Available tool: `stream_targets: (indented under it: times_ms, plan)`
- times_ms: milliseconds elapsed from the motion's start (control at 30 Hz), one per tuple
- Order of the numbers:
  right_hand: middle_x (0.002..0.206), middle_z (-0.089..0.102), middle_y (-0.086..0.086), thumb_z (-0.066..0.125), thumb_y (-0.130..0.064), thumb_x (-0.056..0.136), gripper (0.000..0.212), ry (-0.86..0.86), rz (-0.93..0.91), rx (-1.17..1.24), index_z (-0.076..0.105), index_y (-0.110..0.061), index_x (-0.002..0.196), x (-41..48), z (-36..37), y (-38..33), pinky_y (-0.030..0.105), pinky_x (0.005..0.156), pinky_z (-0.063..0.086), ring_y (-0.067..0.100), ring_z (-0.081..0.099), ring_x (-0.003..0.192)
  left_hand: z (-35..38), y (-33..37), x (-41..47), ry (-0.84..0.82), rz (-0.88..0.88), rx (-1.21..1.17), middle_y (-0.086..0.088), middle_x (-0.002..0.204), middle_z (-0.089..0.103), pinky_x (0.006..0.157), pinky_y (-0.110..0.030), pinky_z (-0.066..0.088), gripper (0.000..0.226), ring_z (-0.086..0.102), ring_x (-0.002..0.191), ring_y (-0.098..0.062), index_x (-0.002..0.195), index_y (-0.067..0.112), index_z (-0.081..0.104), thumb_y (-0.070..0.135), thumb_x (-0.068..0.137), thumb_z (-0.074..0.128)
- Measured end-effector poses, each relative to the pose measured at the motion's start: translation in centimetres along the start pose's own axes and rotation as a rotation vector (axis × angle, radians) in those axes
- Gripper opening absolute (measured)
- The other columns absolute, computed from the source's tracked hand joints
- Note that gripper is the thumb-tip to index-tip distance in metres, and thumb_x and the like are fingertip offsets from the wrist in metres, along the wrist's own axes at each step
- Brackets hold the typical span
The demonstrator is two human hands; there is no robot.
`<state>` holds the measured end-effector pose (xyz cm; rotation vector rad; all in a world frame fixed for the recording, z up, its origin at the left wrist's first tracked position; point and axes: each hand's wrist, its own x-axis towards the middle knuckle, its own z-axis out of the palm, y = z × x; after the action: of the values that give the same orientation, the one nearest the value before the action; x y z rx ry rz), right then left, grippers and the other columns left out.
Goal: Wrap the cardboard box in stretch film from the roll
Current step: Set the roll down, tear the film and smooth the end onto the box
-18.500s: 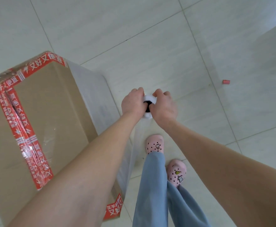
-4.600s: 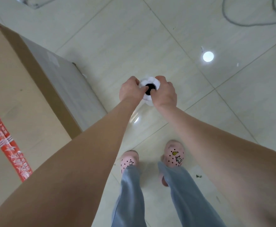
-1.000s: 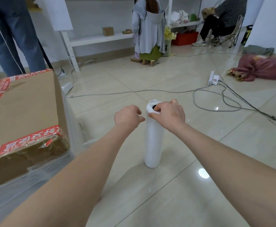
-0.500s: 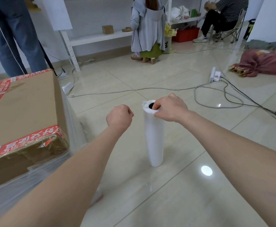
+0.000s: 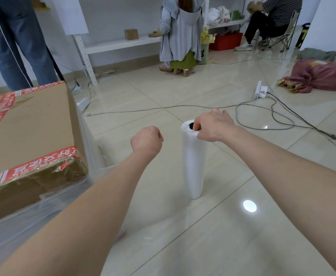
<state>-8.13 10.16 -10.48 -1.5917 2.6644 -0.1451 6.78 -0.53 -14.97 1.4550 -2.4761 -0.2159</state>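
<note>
Item one: large brown cardboard box (image 5: 29, 132) banded with red printed tape, standing on the pale glossy tiled floor (image 5: 242, 246) at the left of the view. Its top face is bare card, and its lower side walls carry clear stretch film (image 5: 23, 226), wrinkled and cloudy. Item two: tall white roll (image 5: 193, 166) of that film on a dark hollow core, upright, to the right of the box and apart from it. Whether its foot rests on the floor or hangs just above cannot be told. Right hand (image 5: 213, 127): closed over the roll's top rim, one digit hooked into the core hole, the rest draped across the rim. Left hand (image 5: 146, 141): curled into a fist between box and roll, touching neither, viewed from the back, nothing visible in it. Handling, by judgement: the roll looks dense and fairly heavy for its girth, rigid along its length, with a smooth, slippery skin. It is best held at the core ends, a digit in each hole so that it spins and pays out, not gripped round the body. The film is thin, limp, clingy and stretchy, apt to rope up or tear if pulled from one edge, so it wants even tension across its width. The box is stiff, with corners that may snag film. Also present: a white power strip (image 5: 260, 91), a heap of pink-red cloth (image 5: 322, 78), a white shelf rack (image 5: 119, 43), and a seated person in a grey hooded coat (image 5: 180, 30).
</note>
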Motion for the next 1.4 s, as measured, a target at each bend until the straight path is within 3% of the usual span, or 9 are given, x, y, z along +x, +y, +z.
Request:
stream_targets:
  times_ms: [33,133,267,600,733,867,1033,1133,1400]
  plan:
    - [0.090,0.062,-0.003,0.058,-0.031,0.081,0.011,-0.001,0.001,-0.024,0.064,-0.026,0.089,-0.2,0.1,-0.1,0.041,0.101,0.027,0.023,0.038,0.110,0.1,0.2,-0.1,0.008,0.007,0.011,-0.001,0.097,0.066,0.063,-0.026,0.038,0.021,0.056,0.081,-0.024,0.089,0.022,0.062,0.014,0.089,0.043]
    - [0.080,0.056,-0.005,0.056,-0.057,0.081,0.033,0.054,0.031,-0.068,0.051,-0.025,0.074,-0.4,1.5,-0.5,0.040,0.098,0.029,0.022,0.040,0.107,0.1,0.5,-0.4,0.028,0.029,0.035,-0.002,0.096,0.066,0.063,-0.026,0.039,0.023,0.057,0.082,-0.025,0.095,0.020,0.064,0.017,0.089,0.042]
    - [0.099,0.066,0.000,0.049,-0.049,0.090,0.031,0.177,-0.002,-0.165,0.062,-0.025,0.103,-0.6,2.3,-1.3,0.035,0.092,0.031,0.021,0.039,0.116,-0.1,0.8,-0.4,0.002,0.025,0.038,-0.001,0.098,0.065,0.064,-0.027,0.038,0.020,0.056,0.082,-0.024,0.096,0.021,0.063,0.017,0.087,0.046]
    - [0.099,0.064,0.003,0.055,-0.049,0.084,0.026,0.163,0.011,-0.305,0.044,-0.025,0.079,-1.3,1.0,-0.8,0.034,0.074,0.027,0.023,0.045,0.109,0.3,2.0,-0.3,-0.010,0.052,-0.026,-0.002,0.101,0.066,0.068,-0.027,0.039,0.017,0.060,0.093,-0.026,0.094,0.022,0.063,0.022,0.084,0.049]
    - [0.107,0.064,0.003,0.056,-0.045,0.085,0.025,0.188,0.025,-0.280,0.052,-0.023,0.097,-0.7,1.6,-1.4,0.035,0.081,0.028,0.023,0.045,0.112,0.0,0.9,-0.3,0.000,0.029,-0.047,-0.001,0.100,0.064,0.067,-0.027,0.038,0.013,0.057,0.090,-0.024,0.090,0.023,0.060,0.021,0.084,0.048]
    - [0.118,0.061,0.004,0.053,-0.046,0.089,0.038,0.262,0.015,-0.224,0.052,-0.017,0.115,-0.4,3.2,-1.8,0.039,0.097,0.030,0.026,0.043,0.117,-0.2,-0.8,-0.2,0.002,-0.006,-0.035,-0.001,0.103,0.065,0.068,-0.027,0.038,0.018,0.059,0.095,-0.025,0.095,0.022,0.062,0.020,0.088,0.045]
    - [0.125,0.045,0.008,0.068,-0.051,0.076,0.061,0.299,0.130,-0.062,0.046,-0.020,0.124,0.1,4.1,-2.2,0.036,0.089,0.036,0.029,0.041,0.115,-0.1,-0.8,-0.3,0.004,-0.021,-0.062,-0.001,0.102,0.066,0.068,-0.027,0.040,0.022,0.061,0.093,-0.025,0.099,0.021,0.065,0.019,0.087,0.046]
    - [0.131,0.037,0.010,0.073,-0.051,0.071,0.075,0.169,0.250,0.142,0.037,-0.025,0.132,0.2,4.2,-2.1,0.036,0.082,0.039,0.034,0.043,0.115,-0.1,-0.3,-0.3,0.008,-0.016,-0.067,-0.001,0.101,0.067,0.069,-0.026,0.041,0.022,0.061,0.094,-0.025,0.098,0.020,0.064,0.018,0.087,0.046]
    - [0.120,0.043,0.008,0.068,-0.045,0.074,0.050,0.083,0.306,0.090,0.051,-0.028,0.118,-1.1,3.3,-1.7,0.031,0.068,0.033,0.033,0.047,0.106,-0.6,0.9,-0.9,0.013,0.025,-0.043,-0.002,0.102,0.065,0.068,-0.027,0.040,0.018,0.059,0.093,-0.025,0.097,0.020,0.062,0.018,0.087,0.046]
